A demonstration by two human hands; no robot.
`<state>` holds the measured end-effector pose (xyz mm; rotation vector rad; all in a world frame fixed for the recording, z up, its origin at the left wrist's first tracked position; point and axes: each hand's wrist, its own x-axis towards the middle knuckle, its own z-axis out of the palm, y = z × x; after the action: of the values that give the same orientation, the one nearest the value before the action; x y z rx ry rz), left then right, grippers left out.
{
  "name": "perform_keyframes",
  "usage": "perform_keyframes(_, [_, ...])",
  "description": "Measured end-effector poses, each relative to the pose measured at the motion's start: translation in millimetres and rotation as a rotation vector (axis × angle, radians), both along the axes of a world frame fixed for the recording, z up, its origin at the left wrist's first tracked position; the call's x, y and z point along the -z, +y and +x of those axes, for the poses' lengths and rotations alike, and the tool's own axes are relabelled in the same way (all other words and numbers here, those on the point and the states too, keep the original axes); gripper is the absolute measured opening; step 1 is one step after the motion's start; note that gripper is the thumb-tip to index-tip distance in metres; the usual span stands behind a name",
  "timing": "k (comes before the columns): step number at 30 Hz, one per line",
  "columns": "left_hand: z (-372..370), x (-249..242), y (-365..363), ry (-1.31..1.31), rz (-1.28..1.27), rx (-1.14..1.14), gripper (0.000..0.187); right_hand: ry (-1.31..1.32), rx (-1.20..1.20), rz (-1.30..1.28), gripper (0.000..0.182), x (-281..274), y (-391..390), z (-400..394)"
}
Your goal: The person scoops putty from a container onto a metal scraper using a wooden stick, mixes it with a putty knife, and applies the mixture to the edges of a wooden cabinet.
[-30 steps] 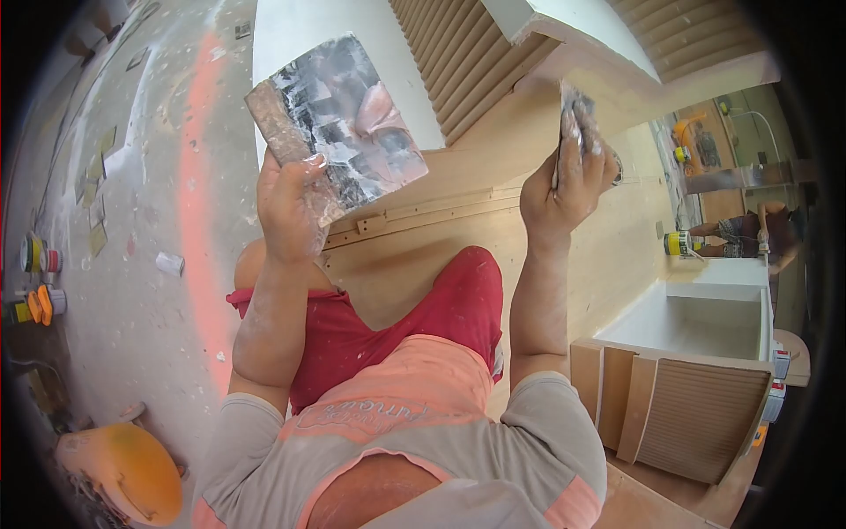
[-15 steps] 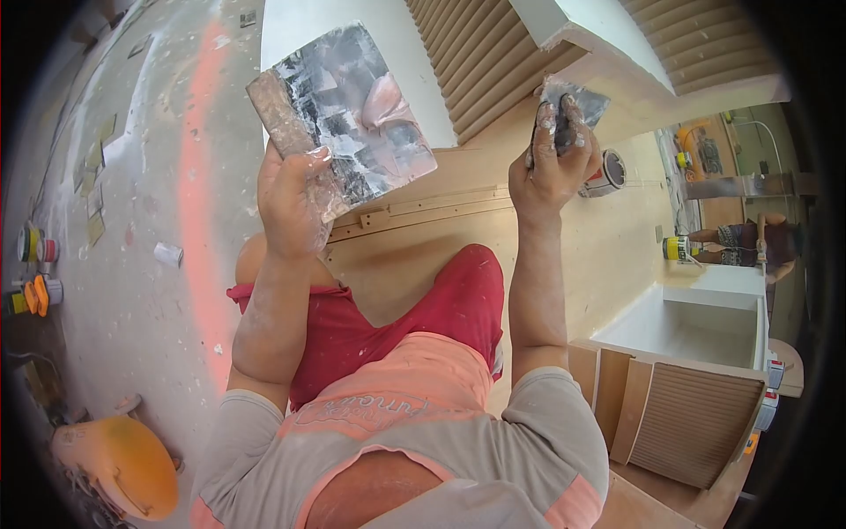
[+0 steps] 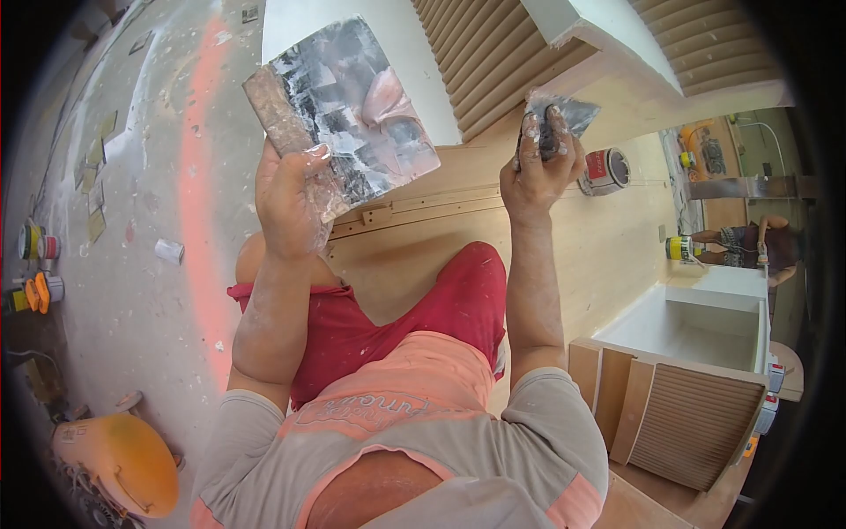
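My left hand (image 3: 291, 198) is closed on the edge of a flat plasterer's hawk (image 3: 352, 106), its dark face smeared with white and a lump of pinkish filler (image 3: 388, 99). A brown strip (image 3: 278, 110) runs along the side where my thumb presses. Off to the right, my right hand (image 3: 542, 172) grips a putty knife (image 3: 573, 115), with whitened fingers laid along its dark blade. The blade is close to the lower edge of a ribbed panel and apart from the hawk. My palm hides the knife's handle.
A tin (image 3: 608, 169) stands right of my right hand. Ribbed panels (image 3: 480, 57) with white sides rise ahead. A white-lined cabinet box (image 3: 674, 331) sits at right, and an orange machine (image 3: 119, 463) at lower left. Another person (image 3: 767, 242) is at far right.
My right hand has moved slightly left and down with the putty knife, uncovering more of the tin. The hawk in my left hand has shifted only slightly.
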<state>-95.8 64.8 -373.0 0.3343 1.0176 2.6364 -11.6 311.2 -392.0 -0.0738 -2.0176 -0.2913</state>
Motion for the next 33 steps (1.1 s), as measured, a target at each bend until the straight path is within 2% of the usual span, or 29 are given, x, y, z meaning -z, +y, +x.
perform_keyframes(11, [0.1, 1.5, 1.4, 0.005, 0.035, -0.013, 0.034, 0.005, -0.010, -0.017, 0.044, 29.2, 6.2, 2.0])
perform_keyframes(13, [-0.7, 2.6, 0.9, 0.019, 0.028, -0.002, 0.035, -0.119, 0.018, -0.056, 0.042, 30.9, 4.9, 13.1])
perform_keyframes(17, [-4.6, 10.2, -1.6, 0.036, 0.001, 0.009, 0.035, -0.126, 0.004, -0.160, 0.042, 21.9, -5.2, 22.9])
perform_keyframes(19, [-1.8, 3.8, 0.6, 0.017, 0.016, -0.007, 0.034, 0.073, -0.115, -0.203, 0.043, 15.2, -8.7, 18.4])
perform_keyframes(20, [-1.9, 4.6, 0.3, 0.015, 0.013, -0.004, 0.034, 0.072, -0.111, -0.206, 0.043, 10.1, -11.6, 18.0])
perform_keyframes(25, [-3.3, 6.3, 1.1, 0.021, -0.002, -0.012, 0.034, 0.006, -0.060, -0.074, 0.047, -5.9, -20.0, 6.6])
perform_keyframes(33, [-3.3, 8.8, -0.1, 0.001, -0.022, -0.029, 0.034, 0.003, -0.053, -0.068, 0.051, 16.4, -9.4, 1.5])
